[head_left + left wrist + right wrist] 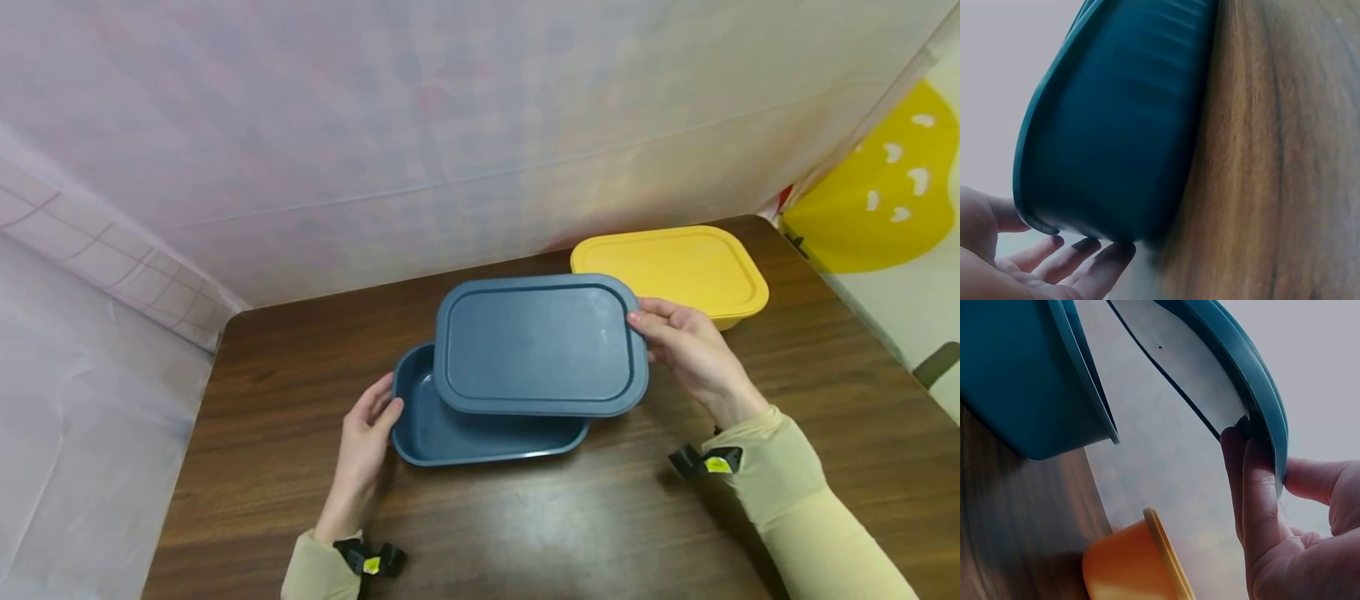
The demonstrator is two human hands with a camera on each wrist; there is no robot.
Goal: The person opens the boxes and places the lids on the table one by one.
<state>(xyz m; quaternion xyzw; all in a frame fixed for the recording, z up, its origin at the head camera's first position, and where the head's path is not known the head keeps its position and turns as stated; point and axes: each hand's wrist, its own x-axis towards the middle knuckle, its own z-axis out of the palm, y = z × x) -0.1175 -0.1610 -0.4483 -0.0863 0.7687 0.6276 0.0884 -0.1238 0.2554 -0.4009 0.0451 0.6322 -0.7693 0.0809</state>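
- One blue box (480,442), one blue lid (536,346), one yellow lidded box (671,271) and one wooden desk (255,450); two hands at work.
- The left grip (367,429) holds the blue box's left end, thumb at the rim, fingertips against the outer wall.
- The right grip (693,350) pinches the lid's right end, thumb on top, fingers beneath.
- The box stands upright on the desk, nearer the person than the yellow one and left of it.
- Box and lid are rounded rectangles; the lid, grooved inside its edge, is held tilted above the box, uncovered at left.
- From the head, the lid hides part of the box's interior.
- The right wrist view cuts off the yellow box.
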